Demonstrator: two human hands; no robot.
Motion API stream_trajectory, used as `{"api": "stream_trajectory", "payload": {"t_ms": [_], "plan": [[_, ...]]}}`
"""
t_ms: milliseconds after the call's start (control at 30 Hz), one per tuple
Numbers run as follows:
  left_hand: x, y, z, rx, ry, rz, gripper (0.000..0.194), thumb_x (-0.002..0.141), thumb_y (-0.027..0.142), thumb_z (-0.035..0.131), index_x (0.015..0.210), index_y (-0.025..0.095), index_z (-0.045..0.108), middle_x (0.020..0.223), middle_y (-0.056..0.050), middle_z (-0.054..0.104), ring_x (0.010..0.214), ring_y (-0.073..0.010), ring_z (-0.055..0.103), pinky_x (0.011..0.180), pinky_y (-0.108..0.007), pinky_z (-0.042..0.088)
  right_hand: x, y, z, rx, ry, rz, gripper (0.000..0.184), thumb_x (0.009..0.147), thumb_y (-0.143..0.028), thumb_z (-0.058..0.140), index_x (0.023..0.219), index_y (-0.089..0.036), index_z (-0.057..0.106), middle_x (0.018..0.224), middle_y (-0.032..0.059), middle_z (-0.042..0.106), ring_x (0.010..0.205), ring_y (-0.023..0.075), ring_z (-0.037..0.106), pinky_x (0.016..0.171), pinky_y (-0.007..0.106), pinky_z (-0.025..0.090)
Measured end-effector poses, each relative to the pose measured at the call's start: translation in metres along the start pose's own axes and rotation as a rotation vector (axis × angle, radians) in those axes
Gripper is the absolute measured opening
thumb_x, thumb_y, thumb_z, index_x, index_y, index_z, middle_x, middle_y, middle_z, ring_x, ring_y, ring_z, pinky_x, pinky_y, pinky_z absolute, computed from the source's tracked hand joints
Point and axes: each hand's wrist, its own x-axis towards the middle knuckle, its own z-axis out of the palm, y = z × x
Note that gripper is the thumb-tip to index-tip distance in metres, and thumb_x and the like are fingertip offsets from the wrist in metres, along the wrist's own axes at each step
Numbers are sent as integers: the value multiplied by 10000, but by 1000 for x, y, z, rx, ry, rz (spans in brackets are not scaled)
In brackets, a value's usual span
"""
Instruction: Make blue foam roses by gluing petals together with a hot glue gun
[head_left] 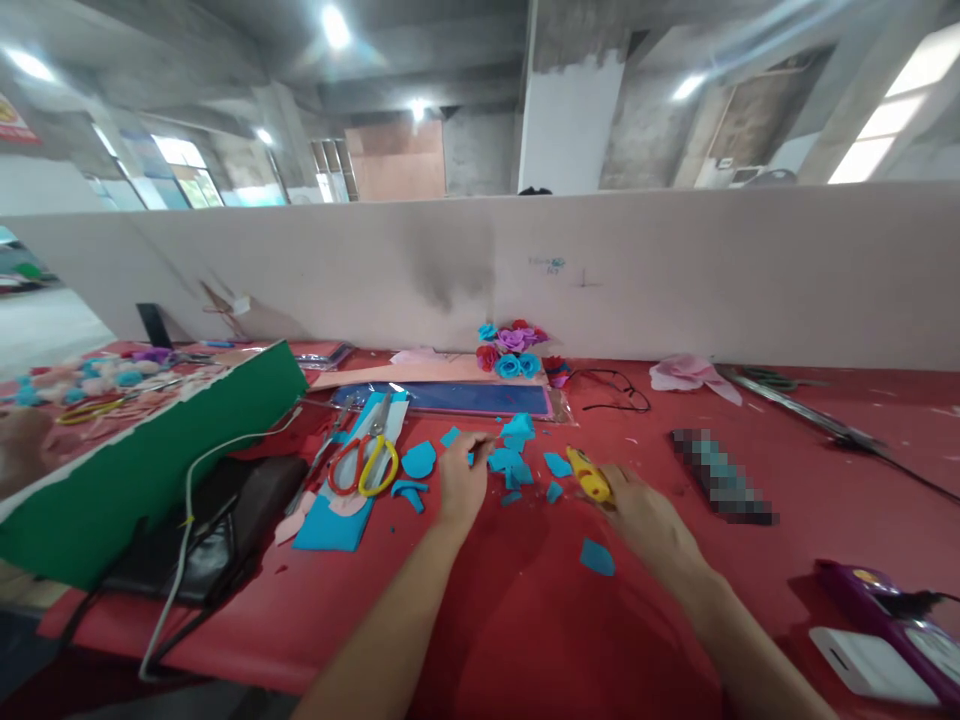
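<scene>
My left hand (463, 480) is curled over the red table, its thumb and fingers drawn together by a loose pile of blue paper petals (511, 462). A bit of blue shows by its fingers, but what they pinch, if anything, is too small to make out. To the right, my right hand (628, 492) is closed around the rear of a small yellow tool (588, 474) with red marks, its front pointing toward the petals. One cut blue piece (598, 557) lies nearer to me, and a larger petal (418, 460) rests left of my left hand.
Scissors with red and yellow handles (365, 468) lie on blue sheets (334, 530). Paper flowers (514, 350) and eyeglasses (611, 388) are toward the back partition (337, 270). A green divider (172, 450) borders the left; a purple power strip (885, 605) sits right. Behind the divider is another person's hand (21, 445).
</scene>
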Motion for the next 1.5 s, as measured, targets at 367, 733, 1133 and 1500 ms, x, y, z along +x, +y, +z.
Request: {"api": "stream_trajectory", "payload": {"t_ms": [367,733,1133,1500], "plan": [[1,10,8,-795,-70,-311,177,650,250,735,797,164,687,747,4,642,676,-101,531,676,-237,414,13,34,-9,-125,-292,-112,246,835,-256,522,1021,-137,630,1053,160,634,939,271,625,812,367,458],[2,16,5,-851,-157,-386,151,694,257,693,728,168,576,624,47,498,550,-60,436,552,-204,336,0,30,-2,-69,-5,-5,398,826,-331,493,1155,-140,610,1189,190,597,1038,340,590,867,478,450],[-2,18,4,-974,-340,-581,191,701,268,707,812,141,616,667,3,573,506,-53,459,509,-187,351,14,-87,2,525,213,-159,255,884,-304,439,885,-192,668,863,66,713,790,197,649,731,299,483],[-4,22,9,-854,-283,-639,198,742,230,642,888,181,517,690,0,638,509,-81,564,462,-179,301,-16,19,-7,-290,-204,117,324,779,-187,443,1056,-129,602,1099,161,612,902,285,624,738,373,446]]}}
